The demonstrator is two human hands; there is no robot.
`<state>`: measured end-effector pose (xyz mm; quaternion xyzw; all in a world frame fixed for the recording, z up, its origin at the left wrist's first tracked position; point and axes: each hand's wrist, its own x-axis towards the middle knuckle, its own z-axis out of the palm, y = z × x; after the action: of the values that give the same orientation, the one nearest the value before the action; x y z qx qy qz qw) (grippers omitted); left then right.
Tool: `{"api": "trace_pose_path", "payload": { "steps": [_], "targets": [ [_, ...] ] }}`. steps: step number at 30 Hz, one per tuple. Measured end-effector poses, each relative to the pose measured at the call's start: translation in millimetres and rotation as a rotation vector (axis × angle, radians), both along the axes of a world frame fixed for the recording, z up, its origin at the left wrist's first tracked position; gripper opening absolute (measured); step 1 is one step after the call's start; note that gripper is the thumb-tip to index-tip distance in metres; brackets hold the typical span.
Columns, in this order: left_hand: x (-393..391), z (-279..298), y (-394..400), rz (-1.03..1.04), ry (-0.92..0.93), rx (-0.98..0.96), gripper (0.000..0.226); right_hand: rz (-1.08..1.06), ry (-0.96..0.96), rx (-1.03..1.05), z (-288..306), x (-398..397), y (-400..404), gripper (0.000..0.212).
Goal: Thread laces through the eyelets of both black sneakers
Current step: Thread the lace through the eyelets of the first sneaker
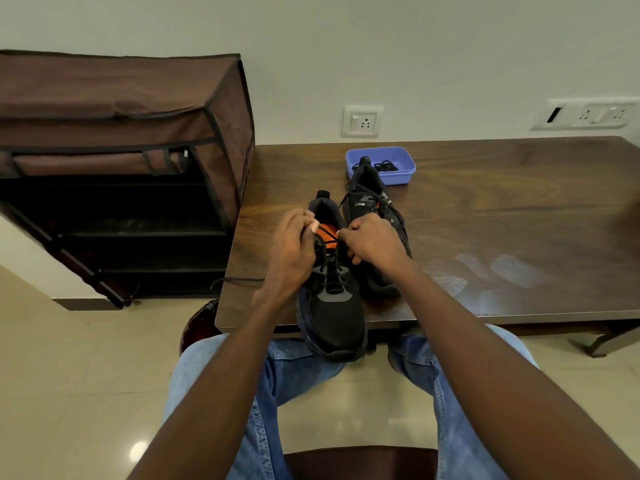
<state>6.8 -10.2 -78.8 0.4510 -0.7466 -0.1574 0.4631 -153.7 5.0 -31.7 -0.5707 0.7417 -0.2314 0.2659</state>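
I see both hands on the near sneaker [332, 306], which sits at the table's [485, 237] front edge near its left corner, toe jutting over the edge toward the lap. My left hand [292, 247] has its fingers curled, pinching the black lace [323, 244] at the upper eyelets beside the orange tongue. My right hand [374, 242] has fingers clamped on the lace on the other side. A loose lace end [239, 280] trails left past the table's left edge. The second sneaker [375, 216] stands just beside, further back, laced, touching the blue tray [405, 168] near the back edge.
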Motion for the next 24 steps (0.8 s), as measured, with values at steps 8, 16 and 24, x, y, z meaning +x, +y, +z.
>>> {"api": "trace_pose_path", "payload": {
  "steps": [8, 16, 24],
  "targets": [
    [56.7, 15.8, -3.5, 0.789, 0.258, 0.271, 0.038, -0.032, -0.037, -0.020, 1.6, 5.2, 7.4, 0.023],
    [8.8, 20.1, 6.7, 0.280, 0.077, 0.511, 0.038, 0.049, 0.031, -0.093, 1.1, 12.5, 13.3, 0.022],
    [10.0, 30.8, -12.2, 0.174, 0.035, 0.714, 0.041, 0.059, 0.005, -0.173, -0.7, 9.6, 11.7, 0.024]
  ]
}}
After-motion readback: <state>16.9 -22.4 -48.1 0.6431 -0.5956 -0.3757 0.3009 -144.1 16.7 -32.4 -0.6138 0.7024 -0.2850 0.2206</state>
